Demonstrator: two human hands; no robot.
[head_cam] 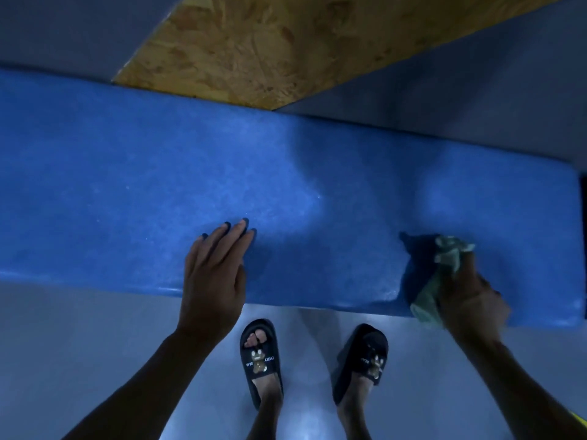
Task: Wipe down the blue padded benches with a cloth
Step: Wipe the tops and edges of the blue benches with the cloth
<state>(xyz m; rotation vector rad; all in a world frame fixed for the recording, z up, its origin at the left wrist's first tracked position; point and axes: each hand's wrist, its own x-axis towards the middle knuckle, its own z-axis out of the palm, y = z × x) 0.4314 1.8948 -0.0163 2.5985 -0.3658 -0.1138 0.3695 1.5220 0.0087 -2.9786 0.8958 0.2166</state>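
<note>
— What's behind?
— Grey floor, a chipboard panel at upper centre. The blue padded worktop crosses the frame's middle.
— The hands?
— The left hand lies flat, fingers straight and together, on its near edge. The right hand, lower right, grips a bunched green cloth against the padding.
— Feet?
— Black slippers, bottom centre.
</note>
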